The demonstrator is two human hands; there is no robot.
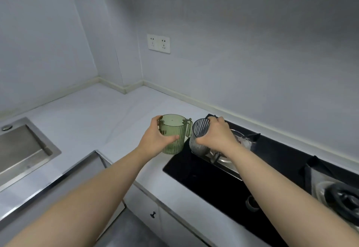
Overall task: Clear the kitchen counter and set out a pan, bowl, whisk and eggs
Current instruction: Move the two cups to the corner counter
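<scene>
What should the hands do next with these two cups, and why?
Probably lift both cups and carry them off the counter. The left hand grips the green cup at the hob's edge, the right hand grips the grey cup over the hob, and the task wants this counter cleared.

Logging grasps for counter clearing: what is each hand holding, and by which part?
The left hand grips the green ribbed plastic jug round its body; the right hand grips the grey ribbed plastic cup round its side.
</scene>
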